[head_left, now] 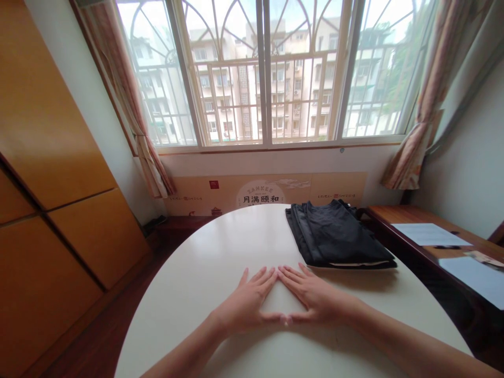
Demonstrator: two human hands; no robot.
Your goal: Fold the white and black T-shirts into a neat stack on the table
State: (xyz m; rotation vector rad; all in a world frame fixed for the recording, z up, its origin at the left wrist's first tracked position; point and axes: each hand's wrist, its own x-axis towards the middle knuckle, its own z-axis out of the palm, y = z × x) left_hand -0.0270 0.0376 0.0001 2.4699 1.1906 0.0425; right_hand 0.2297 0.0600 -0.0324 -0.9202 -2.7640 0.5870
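Both of my hands rest palm down on a round white table. My left hand has its fingers stretched out, and no object is in it. My right hand mirrors it, also open and holding nothing. Fingertips and thumb tips of the two hands meet or nearly meet, framing a small patch of white tabletop. Just beyond my right hand lies a folded stack of dark clothing, with a thin pale edge showing along its near side. Neither hand touches the stack.
To the right, a brown wooden bench or low table bears white paper sheets and a dark slim item. An orange-brown cabinet stands at the left. Behind the table are a printed panel, a barred window and curtains.
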